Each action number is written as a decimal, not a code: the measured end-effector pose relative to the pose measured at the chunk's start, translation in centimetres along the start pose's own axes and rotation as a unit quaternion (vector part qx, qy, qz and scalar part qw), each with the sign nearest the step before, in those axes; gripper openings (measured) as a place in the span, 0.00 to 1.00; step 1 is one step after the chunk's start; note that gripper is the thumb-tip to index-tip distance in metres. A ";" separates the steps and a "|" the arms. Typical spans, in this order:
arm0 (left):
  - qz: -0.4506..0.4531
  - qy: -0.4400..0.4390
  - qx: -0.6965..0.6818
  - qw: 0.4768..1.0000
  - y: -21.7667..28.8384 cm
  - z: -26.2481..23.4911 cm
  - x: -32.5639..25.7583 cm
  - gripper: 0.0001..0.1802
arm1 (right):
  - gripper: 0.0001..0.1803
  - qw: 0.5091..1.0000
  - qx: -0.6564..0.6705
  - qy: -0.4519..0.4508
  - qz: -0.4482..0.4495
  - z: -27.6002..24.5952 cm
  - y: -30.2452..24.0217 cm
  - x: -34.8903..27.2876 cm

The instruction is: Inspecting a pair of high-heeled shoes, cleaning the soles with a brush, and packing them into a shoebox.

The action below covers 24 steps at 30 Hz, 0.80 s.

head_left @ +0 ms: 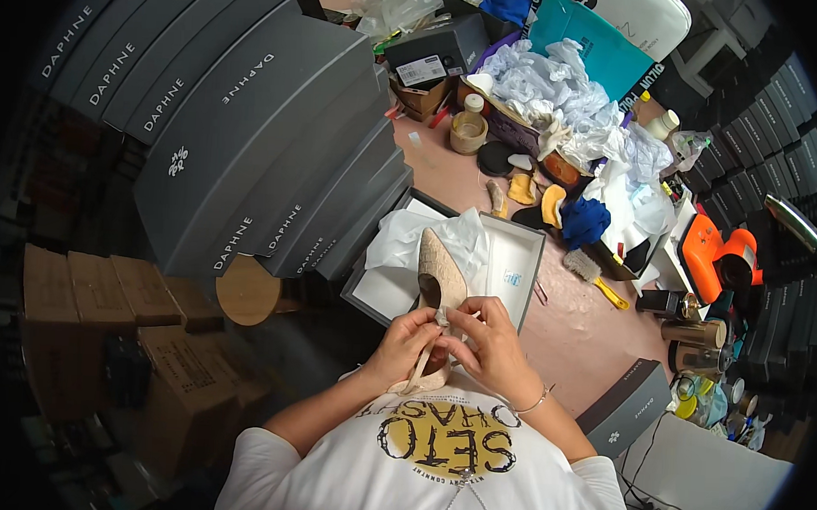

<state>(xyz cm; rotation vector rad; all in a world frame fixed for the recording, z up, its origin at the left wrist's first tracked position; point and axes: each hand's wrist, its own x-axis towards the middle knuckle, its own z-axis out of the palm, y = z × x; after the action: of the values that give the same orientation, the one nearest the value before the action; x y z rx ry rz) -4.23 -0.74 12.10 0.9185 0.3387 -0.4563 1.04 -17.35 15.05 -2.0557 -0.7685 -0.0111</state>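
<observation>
A beige, textured, pointed-toe shoe (438, 256) is held in front of my chest, toe pointing away from me. Its thin strap (419, 367) hangs down in a loop beside the heel end. My left hand (399, 348) is closed, pinching the strap near the shoe's opening. Close against it, my right hand (488, 342) also pinches at the strap with thumb and fingers. A small pale piece shows between the fingertips; its exact form is hard to make out. Behind the shoe lies white tissue paper (395, 239) in an open shoebox (515, 260).
Stacked grey shoeboxes (279, 94) rise at the left, above brown cartons (180, 373). On the pinkish table (578, 340) lie a yellow-handled brush (599, 280), a blue cloth (585, 223) and sponges (523, 189). A grey shoebox (628, 406) sits at the near right.
</observation>
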 end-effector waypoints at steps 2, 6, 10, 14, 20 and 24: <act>-0.012 0.012 0.020 1.000 0.5 0.1 0.1 0.11 | 0.12 1.000 0.008 -0.027 -0.011 -0.2 0.2 0.5; -0.027 0.013 -0.059 0.998 0.6 -0.6 0.5 0.13 | 0.12 0.997 0.032 -0.059 -0.028 0.3 2.1 1.9; -0.025 0.041 -0.075 0.996 0.6 -1.3 1.0 0.13 | 0.10 0.985 0.097 -0.126 0.059 0.3 1.5 3.6; -0.034 0.050 -0.087 0.994 1.2 -2.2 1.5 0.13 | 0.09 0.978 0.155 -0.084 0.112 0.2 6.6 6.8; -0.051 0.067 -0.107 0.991 1.2 -2.9 2.9 0.11 | 0.07 0.850 0.464 0.096 0.232 -1.9 18.2 18.9; -0.066 0.062 -0.127 0.988 1.5 -3.4 3.7 0.11 | 0.07 0.969 0.150 0.116 0.156 -2.4 22.4 26.0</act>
<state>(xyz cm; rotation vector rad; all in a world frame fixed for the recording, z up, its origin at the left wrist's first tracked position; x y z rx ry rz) -0.58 1.93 9.44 0.6794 0.5612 -0.4649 34.39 -14.52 7.13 -1.8241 -0.2771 0.0383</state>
